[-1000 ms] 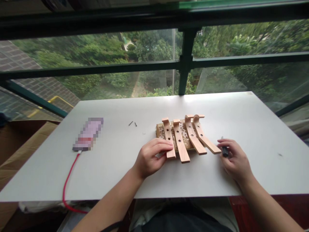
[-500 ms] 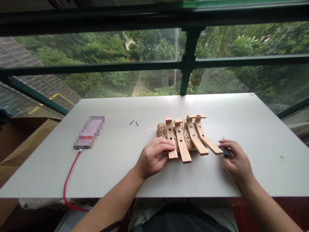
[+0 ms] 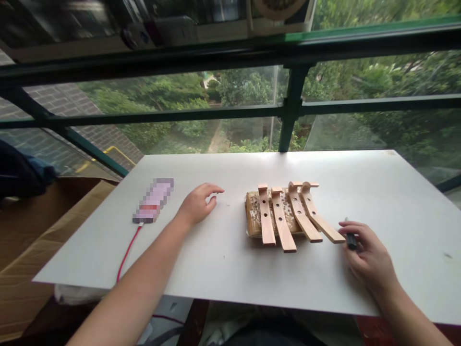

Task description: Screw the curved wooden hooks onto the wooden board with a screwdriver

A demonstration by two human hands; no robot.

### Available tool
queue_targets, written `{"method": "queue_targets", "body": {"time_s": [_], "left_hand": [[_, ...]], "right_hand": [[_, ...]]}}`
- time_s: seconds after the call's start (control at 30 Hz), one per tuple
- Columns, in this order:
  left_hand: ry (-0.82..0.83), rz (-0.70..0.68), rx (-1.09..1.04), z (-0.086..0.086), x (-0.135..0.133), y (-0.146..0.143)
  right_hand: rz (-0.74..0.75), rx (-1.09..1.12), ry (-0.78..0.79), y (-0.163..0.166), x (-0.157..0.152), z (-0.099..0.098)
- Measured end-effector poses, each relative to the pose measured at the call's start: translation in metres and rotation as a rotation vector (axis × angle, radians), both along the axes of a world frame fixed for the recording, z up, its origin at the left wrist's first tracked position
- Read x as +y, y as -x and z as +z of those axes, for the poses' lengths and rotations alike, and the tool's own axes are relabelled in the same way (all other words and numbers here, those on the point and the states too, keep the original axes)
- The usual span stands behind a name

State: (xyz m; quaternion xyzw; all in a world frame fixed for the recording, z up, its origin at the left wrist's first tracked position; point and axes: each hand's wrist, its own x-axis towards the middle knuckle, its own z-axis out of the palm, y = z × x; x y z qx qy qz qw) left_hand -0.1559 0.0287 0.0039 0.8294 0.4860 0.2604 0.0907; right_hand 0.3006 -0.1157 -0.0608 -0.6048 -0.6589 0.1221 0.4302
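Note:
Several curved wooden slats (image 3: 284, 218) with screw holes lie side by side across a speckled wooden block (image 3: 254, 214) on the white table (image 3: 230, 269). My left hand (image 3: 198, 204) rests on the table left of the block. Its forefinger is stretched out and apart from the thumb, with nothing seen in it. The two small screws that lay there are hidden beneath it. My right hand (image 3: 369, 257) lies right of the slats, its fingers closed around a thin black tool (image 3: 351, 240) whose tip points away from me.
A blurred-out phone (image 3: 153, 201) on a red cable (image 3: 127, 250) lies at the table's left. A cardboard box (image 3: 39, 230) stands beyond the left edge. Green window bars (image 3: 290, 110) run just behind the table's far edge.
My left hand has let go of the leftmost slat and moved left to where the two screws lay. My right hand stays on the black tool. The camera has tilted up.

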Motion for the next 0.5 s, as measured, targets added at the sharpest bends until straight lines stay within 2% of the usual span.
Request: {"method": "queue_targets", "body": {"time_s": [0.1,0.2,0.5], "left_hand": [[0.029,0.018,0.174,-0.011,0.034,0.016],[0.047,-0.018,0.209,-0.018,0.051,0.018],[0.067,0.034,0.137,-0.019,0.053,0.014]], "right_hand": [[-0.003,0.005,0.001,-0.001,-0.001,-0.003],[-0.014,0.006,-0.001,-0.001,-0.001,-0.005],[-0.007,0.006,-0.011,-0.011,0.000,-0.017]]}}
